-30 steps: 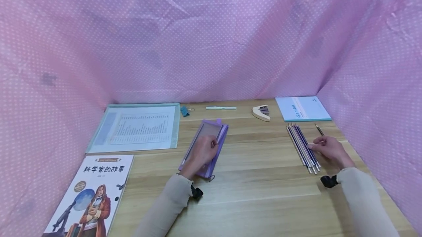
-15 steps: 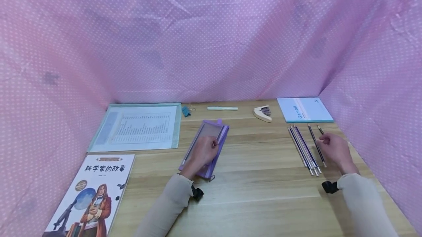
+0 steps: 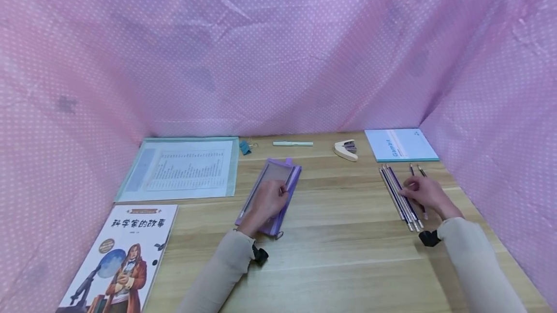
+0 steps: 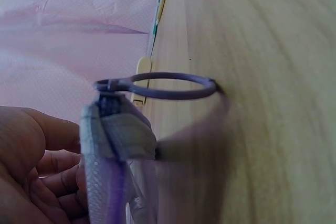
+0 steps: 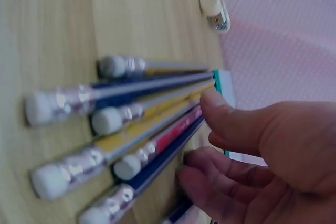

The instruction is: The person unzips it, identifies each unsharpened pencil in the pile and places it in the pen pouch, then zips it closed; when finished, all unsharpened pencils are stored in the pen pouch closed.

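Both forearms reach forward over the table (image 3: 339, 250): the left hand (image 3: 267, 201) lies palm-down, fingers curled over the purple pencil case (image 3: 271, 192) mid-table, while the right hand (image 3: 424, 192), fingers bent, touches the pencils (image 3: 398, 192) at the right.

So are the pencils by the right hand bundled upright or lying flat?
Lying flat: the pencils lie side by side on the table, erasers toward the person, right hand touching them.

A pale wooden table (image 3: 348, 264) sits enclosed by pink white-dotted cloth walls (image 3: 278, 47), evenly lit.
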Demonstrator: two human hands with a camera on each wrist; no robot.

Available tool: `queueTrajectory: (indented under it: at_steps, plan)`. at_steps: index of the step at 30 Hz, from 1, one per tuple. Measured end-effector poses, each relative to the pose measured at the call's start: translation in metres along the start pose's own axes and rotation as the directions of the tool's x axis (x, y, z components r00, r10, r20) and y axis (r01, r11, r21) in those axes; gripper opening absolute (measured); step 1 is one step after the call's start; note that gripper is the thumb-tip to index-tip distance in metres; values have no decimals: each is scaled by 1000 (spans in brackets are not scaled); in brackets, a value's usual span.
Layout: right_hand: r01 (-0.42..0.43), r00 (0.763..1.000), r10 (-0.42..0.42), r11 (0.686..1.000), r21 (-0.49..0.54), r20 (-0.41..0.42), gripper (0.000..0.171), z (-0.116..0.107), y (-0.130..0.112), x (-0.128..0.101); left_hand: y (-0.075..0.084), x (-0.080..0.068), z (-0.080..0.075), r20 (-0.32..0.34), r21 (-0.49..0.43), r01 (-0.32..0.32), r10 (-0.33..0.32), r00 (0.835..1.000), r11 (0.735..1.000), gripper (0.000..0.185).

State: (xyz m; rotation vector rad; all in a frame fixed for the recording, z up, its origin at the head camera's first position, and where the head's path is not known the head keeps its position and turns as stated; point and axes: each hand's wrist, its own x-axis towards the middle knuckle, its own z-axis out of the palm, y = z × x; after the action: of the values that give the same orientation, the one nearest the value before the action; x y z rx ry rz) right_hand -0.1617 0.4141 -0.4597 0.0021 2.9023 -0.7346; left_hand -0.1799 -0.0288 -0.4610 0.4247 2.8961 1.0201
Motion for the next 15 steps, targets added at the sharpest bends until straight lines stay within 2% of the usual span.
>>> queueTrajectory:
  at_steps: [7,11,15]
  plan:
    - [-41,999,40,997,72,17,32,-2,10,5,1,0,-1,30,-26,34,-33,999,999,7]
    - [-31,1000,31,997,73,4,27,-3,13,5,2,-1,-2,27,-25,34,-33,999,999,7]
    - [-15,1000,15,1000,2,-13,27,-2,12,5,2,-1,-1,29,-29,37,-36,999,999,7]
